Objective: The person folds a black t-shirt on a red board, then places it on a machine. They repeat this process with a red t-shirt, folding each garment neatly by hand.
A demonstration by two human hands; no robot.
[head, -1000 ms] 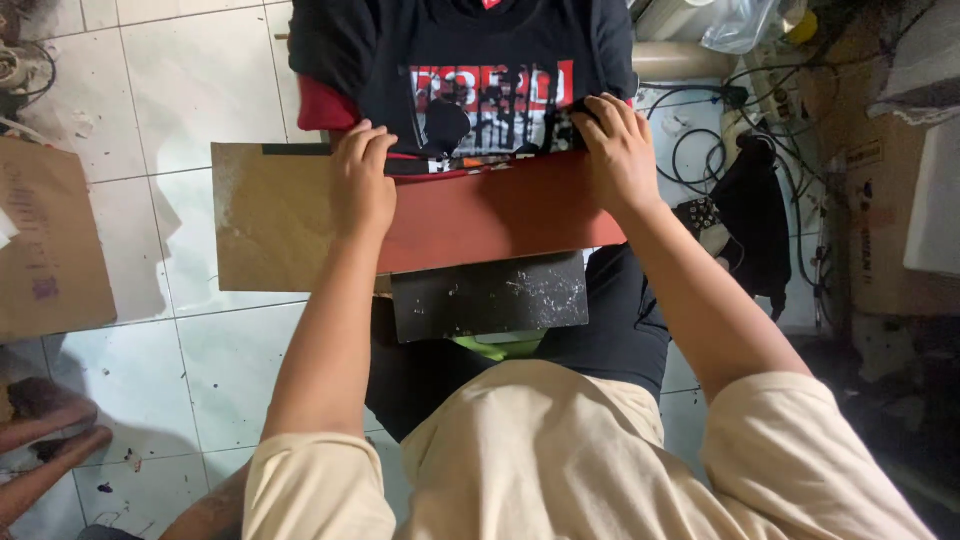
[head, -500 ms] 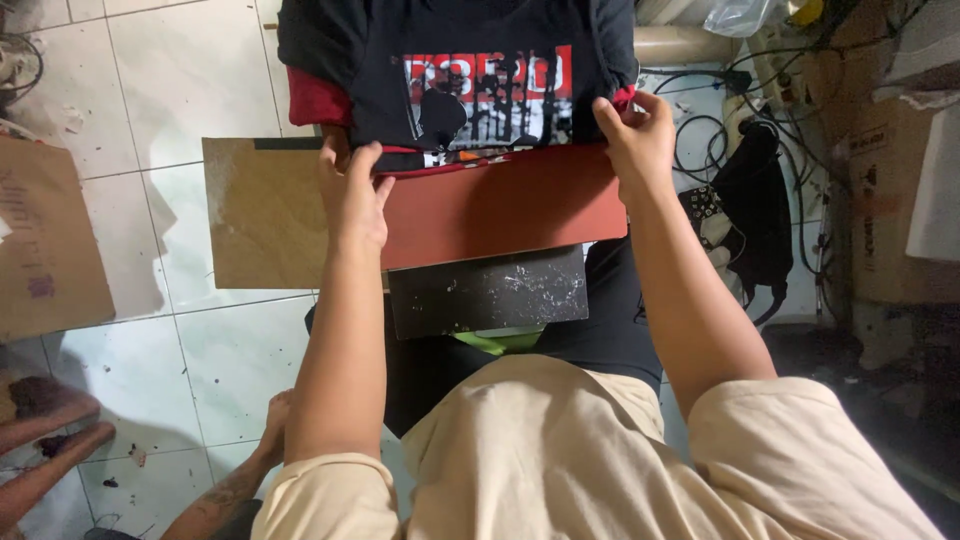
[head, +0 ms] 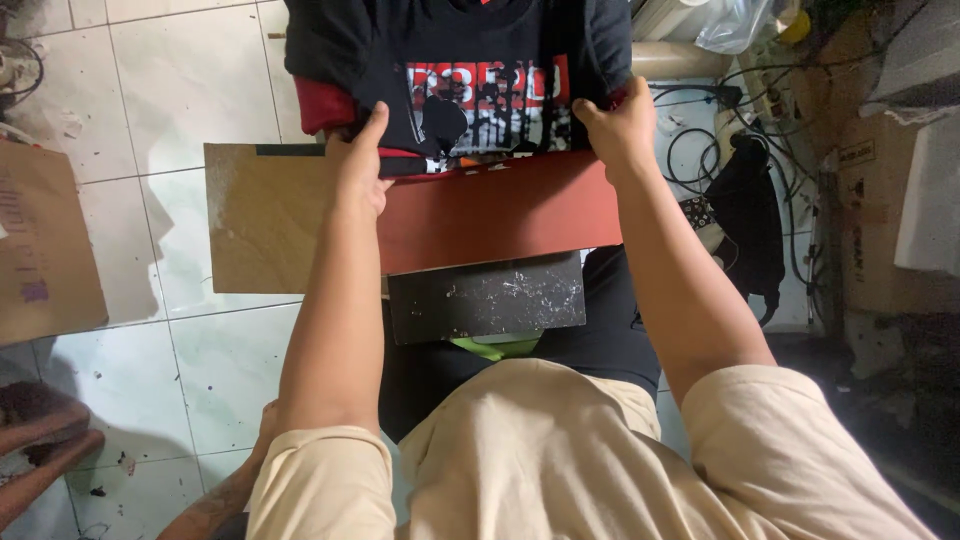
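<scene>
A black shirt with a red and white picture on its front lies on the far part of a red board, right in front of the person. The shirt runs longer from left to right than from near to far, and its near edge goes straight across between the two hands. The left hand pinches the near left corner of the shirt, thumb on top and fingers tucked under the cloth. The right hand grips the near right corner the same way. Both hands are at the shirt's near edge, so the shirt lies just past them on the far side, and neither hand is closer than the other. Something red peeks out from under the shirt on the left; I cannot tell if it is a sleeve or another cloth. The top of the shirt is cut off by the edge of the picture. Under the red board is a flat brown board sticking out to the left, and a dark speckled plate sits nearer the person. A bit of green shows below that. The floor has white tiles. A piece of cardboard lies far left. Black cables and boxes crowd the right side, too messy to sort out.
</scene>
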